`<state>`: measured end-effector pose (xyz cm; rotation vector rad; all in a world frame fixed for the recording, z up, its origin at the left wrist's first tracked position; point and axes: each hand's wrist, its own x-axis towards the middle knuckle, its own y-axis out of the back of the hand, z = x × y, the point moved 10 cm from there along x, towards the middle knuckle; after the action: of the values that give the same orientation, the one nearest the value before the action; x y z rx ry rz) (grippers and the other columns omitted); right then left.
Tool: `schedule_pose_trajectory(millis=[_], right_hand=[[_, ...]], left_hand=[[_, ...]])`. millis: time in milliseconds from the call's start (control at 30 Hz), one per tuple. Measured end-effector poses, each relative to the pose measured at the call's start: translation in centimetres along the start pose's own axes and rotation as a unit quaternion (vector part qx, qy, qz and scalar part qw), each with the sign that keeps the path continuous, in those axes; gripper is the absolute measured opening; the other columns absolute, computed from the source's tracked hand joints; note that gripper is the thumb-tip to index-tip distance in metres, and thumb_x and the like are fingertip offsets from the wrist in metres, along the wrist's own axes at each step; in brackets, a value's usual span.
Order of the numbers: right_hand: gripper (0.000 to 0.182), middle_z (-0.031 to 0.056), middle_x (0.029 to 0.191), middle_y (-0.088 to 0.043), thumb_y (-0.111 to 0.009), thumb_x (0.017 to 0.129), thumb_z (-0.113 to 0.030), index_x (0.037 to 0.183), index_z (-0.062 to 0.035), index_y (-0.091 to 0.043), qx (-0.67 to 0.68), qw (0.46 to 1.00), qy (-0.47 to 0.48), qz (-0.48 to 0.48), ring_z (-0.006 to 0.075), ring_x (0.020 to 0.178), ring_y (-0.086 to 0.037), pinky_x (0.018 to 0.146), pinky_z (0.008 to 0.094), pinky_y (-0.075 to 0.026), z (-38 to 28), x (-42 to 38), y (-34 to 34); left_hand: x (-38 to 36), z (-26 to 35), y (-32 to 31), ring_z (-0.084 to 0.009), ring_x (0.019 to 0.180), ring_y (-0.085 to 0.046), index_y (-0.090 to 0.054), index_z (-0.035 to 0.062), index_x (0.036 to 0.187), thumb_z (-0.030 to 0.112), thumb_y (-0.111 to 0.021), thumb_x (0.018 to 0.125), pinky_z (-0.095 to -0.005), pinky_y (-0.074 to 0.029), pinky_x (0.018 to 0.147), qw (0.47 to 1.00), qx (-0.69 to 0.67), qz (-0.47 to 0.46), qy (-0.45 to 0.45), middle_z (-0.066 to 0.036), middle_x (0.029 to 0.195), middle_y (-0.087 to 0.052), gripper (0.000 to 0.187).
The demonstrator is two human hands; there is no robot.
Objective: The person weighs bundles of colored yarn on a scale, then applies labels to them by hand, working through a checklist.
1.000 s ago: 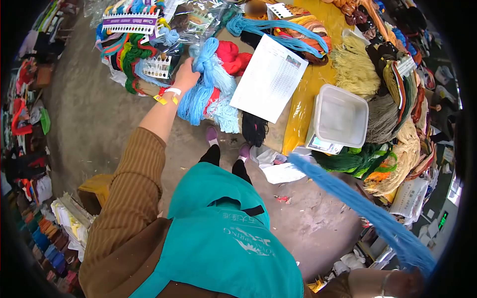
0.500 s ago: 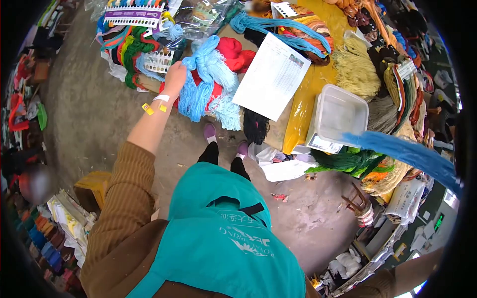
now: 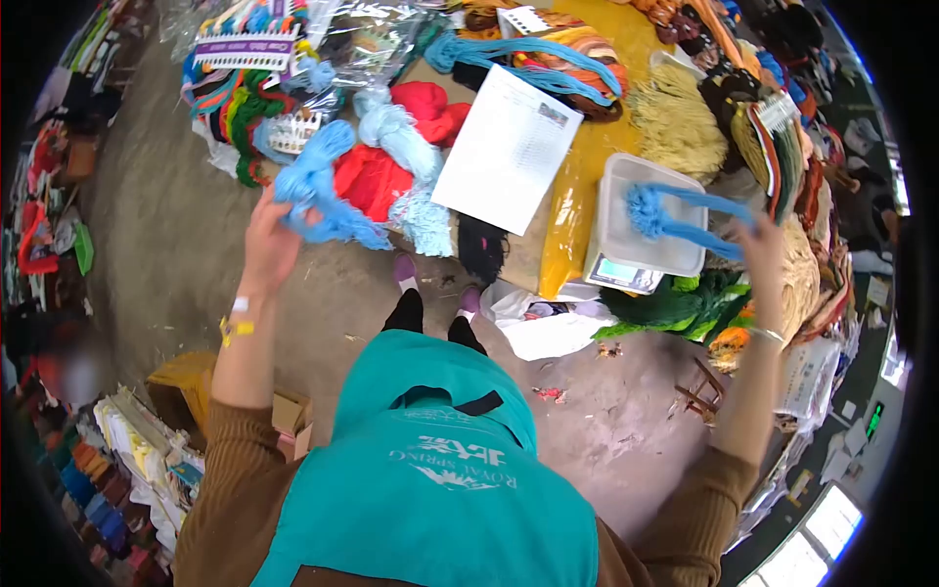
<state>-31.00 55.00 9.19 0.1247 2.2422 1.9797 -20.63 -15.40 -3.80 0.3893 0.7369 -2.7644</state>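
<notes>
Left hand (image 3: 266, 240): grip closed on a light blue yarn bundle (image 3: 318, 191), lifted off the tabletop (image 3: 587, 166) edge beside the red yarn (image 3: 377, 181). Right hand (image 3: 765, 256): grip closed on a darker blue yarn skein (image 3: 675, 217), its looped end over the clear plastic tub (image 3: 650, 220) on the scale (image 3: 626, 279). Handling advice: lower the skein fully inside the tub, no strands trailing over the rim. Paper sheet (image 3: 504, 147) lies nearby.
</notes>
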Motion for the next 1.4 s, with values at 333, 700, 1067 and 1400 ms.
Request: schedule_pose_trajectory(millis=[333, 700, 1067, 1400], right_hand=[[0.017, 0.01, 0.092, -0.065, -0.069, 0.074, -0.017, 0.088, -0.0085, -0.062, -0.081, 0.973, 0.154, 0.152, 0.0292, 0.106, -0.057, 0.099, 0.0511, -0.037, -6.5, -13.1, -11.0], [0.032, 0.0133, 0.105, -0.065, -0.066, 0.073, 0.002, 0.104, -0.0025, -0.065, 0.236, 0.943, 0.085, 0.219, 0.0338, 0.1, -0.059, 0.089, 0.0421, -0.045, -6.2, -22.2, -12.4], [0.051, 0.0142, 0.131, -0.056, -0.056, 0.096, -0.028, 0.136, 0.0038, -0.047, 0.761, 0.497, 0.074, -0.409, 0.0216, 0.122, -0.052, 0.106, 0.0374, -0.039, -28.6, -27.1, -13.2], [0.045, 0.0102, 0.132, -0.055, -0.061, 0.094, -0.015, 0.135, 0.0007, -0.048, 0.806, 0.489, 0.0, -0.333, 0.017, 0.119, -0.053, 0.102, 0.0342, -0.043, -28.1, -27.1, -14.2]], left_hand=[[-9.0, 0.6, -3.6, -0.0212, 0.078, -0.057, -0.053, -0.0021, 0.112, 0.015, -0.047, 0.081, -0.0379, -0.046, 0.082, 0.997, 0.035, -0.07, 0.005, -0.012, 0.094, -0.059, 0.036], [-12.6, -2.7, -9.0, -0.0219, 0.077, -0.059, -0.056, -0.0031, 0.106, 0.016, -0.051, 0.079, -0.0351, -0.047, 0.078, 0.989, 0.094, -0.109, 0.047, -0.013, 0.09, -0.061, 0.034], [-19.1, -9.4, -19.7, -0.0103, 0.083, -0.057, -0.06, -0.0001, 0.114, 0.008, -0.051, 0.094, -0.0265, -0.047, 0.074, 0.898, 0.267, -0.322, 0.133, -0.003, 0.092, -0.06, 0.024], [-18.2, -6.2, -22.3, -0.027, 0.109, -0.053, -0.058, 0.0001, 0.115, 0.018, -0.071, 0.079, -0.0374, -0.044, 0.093, 0.852, 0.448, -0.244, -0.117, -0.014, 0.111, -0.054, 0.042]])
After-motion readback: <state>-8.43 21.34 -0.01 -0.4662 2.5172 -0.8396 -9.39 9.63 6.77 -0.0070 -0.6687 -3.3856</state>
